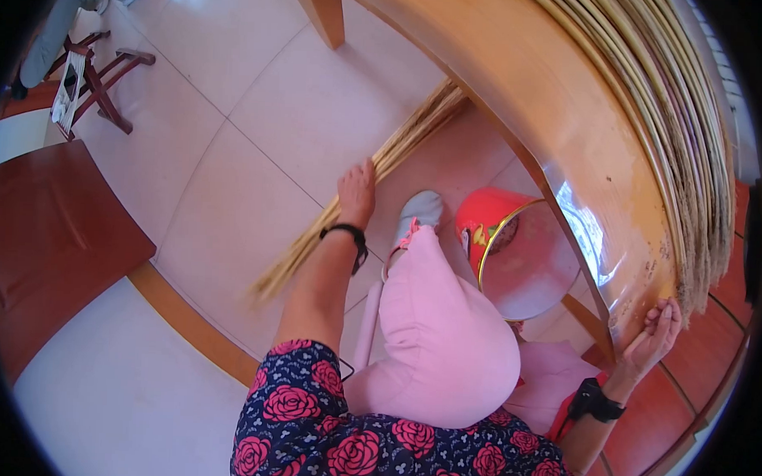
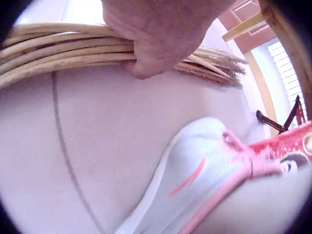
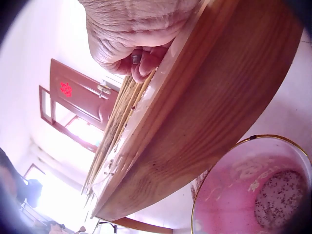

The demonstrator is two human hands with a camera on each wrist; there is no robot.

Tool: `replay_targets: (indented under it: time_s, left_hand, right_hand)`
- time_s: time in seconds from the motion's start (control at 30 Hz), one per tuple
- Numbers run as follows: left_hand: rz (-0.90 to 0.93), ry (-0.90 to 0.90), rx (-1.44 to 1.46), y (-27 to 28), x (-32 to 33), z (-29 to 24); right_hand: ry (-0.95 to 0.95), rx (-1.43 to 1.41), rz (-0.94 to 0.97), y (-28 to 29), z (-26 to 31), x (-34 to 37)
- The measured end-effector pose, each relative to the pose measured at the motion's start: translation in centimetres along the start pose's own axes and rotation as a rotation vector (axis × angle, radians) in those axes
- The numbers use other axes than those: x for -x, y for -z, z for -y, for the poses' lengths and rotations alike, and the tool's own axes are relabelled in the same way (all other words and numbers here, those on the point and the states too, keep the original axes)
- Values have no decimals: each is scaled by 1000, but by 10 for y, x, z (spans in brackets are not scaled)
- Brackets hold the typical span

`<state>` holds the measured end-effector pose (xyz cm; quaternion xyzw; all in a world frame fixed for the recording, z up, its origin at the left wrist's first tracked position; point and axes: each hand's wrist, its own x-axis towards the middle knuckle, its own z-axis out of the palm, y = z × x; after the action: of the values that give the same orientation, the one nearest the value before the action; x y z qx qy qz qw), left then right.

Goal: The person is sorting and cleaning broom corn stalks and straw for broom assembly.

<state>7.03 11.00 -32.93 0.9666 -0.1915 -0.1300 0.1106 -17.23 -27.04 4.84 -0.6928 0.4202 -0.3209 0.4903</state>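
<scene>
My left hand [image 1: 357,191] grips a bundle of dry, straw-coloured stalks [image 1: 410,130] around its middle, low over the tiled floor. In the left wrist view, the stalks [image 2: 58,48] stick out on both sides of the fist, with frayed tips at one end. A thick row of similar long stalks [image 1: 654,122] lies along the wooden table [image 1: 504,66]. At the near end of that row is my right hand [image 1: 653,336], its curled fingers pinching stalk ends. The right wrist view shows the fingertips close against the table's edge, partly hiding those ends.
Beside my knee stands a red bucket [image 1: 483,210] with a gold rim and dark bits at its bottom. My shoe [image 1: 422,207] is on the floor near it. A folding stool [image 1: 101,85] and a brown padded seat [image 1: 62,235] are at the left. Small debris dots the tabletop.
</scene>
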Motion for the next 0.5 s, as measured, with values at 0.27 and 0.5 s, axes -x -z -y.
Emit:
replay_targets:
  time_s: [0.27, 0.5]
  left_hand:
    - [107, -34, -116, 19, -83, -33]
    - [50, 106, 8, 9, -75, -40]
  right_hand:
    - [21, 30, 5, 2, -3, 0]
    - [21, 35, 6, 2, -1, 1]
